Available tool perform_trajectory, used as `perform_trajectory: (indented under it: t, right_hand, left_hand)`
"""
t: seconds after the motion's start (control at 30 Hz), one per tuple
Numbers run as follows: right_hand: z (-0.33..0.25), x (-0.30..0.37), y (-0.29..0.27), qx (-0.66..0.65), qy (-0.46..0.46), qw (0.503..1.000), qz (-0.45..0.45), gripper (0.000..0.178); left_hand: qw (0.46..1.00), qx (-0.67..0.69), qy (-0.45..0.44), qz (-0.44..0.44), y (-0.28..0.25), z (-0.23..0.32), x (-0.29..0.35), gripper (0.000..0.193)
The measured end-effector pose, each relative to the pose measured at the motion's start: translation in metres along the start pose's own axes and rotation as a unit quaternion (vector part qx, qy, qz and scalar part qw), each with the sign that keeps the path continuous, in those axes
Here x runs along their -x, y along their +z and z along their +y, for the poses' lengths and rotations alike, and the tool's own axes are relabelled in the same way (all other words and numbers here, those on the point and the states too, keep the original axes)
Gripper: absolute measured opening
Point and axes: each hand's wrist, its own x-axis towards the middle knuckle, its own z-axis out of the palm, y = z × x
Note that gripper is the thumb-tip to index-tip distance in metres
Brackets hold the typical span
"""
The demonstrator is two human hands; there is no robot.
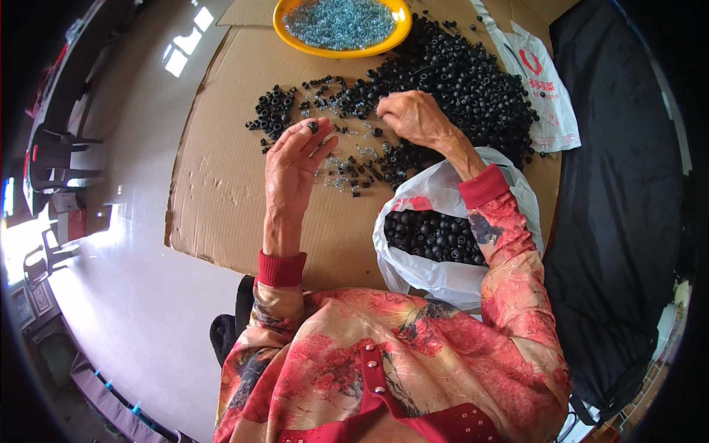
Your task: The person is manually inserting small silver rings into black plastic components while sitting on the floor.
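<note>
I sit over a sheet of brown cardboard (221, 184) that is spread on the floor, so the small parts do not roll away or get lost. My left hand (292, 166) is lifted a little above the cardboard, palm turned toward me, and between my thumb and first fingers I pinch one small black plastic cap (313, 127); I hold it high at the fingertips, I think because there I can see its opening well. My right hand (415, 118) reaches forward to the edge of the big heap of black caps (465, 81), the fingers curled downward among the pieces; whether they already grip something I cannot tell, because the back of the hand hides the tips. Between my two hands lie scattered small silver screws (341, 171) mixed with more black pieces, near enough to both hands that I can pick them without stretching. Farther away stands a yellow bowl (284, 29) full of the same silver screws. Just under my right forearm is an open white plastic bag (436, 277) with many black caps inside; its mouth is folded wide, near my body. A second white bag (546, 103) lies flat beside the heap, partly under it.
</note>
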Motion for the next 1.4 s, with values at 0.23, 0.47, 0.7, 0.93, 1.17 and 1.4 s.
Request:
perform_trajectory:
  t: [0.23,0.47,0.7,0.93,1.17,1.4]
  right_hand:
    - [0.009,0.006,-0.002,0.008,0.035,0.999,0.012,0.015]
    - [0.004,0.008,-0.017,0.024,0.037,0.998,0.039,0.009]
    - [-0.029,0.023,-0.019,-0.011,0.029,0.979,-0.202,0.012]
    - [-0.011,0.010,-0.015,-0.012,0.031,0.999,-0.022,0.008]
    - [0.000,-0.007,0.000,-0.029,0.043,0.998,0.047,0.016]
    - [0.005,-0.007,-0.001,-0.044,0.048,0.998,0.013,0.017]
  left_hand:
    - [1.000,0.003,0.008,0.017,-0.005,0.003,0.000,0.021]
    - [1.000,0.011,0.022,0.020,-0.007,0.010,-0.003,0.021]
    - [0.999,0.034,0.036,0.013,-0.004,0.023,0.002,0.020]
    - [0.997,0.050,0.051,-0.004,-0.007,0.025,0.005,0.021]
    - [0.998,0.034,0.044,0.009,-0.004,0.023,0.007,0.021]
    - [0.998,0.033,0.042,0.012,-0.006,0.022,0.006,0.022]
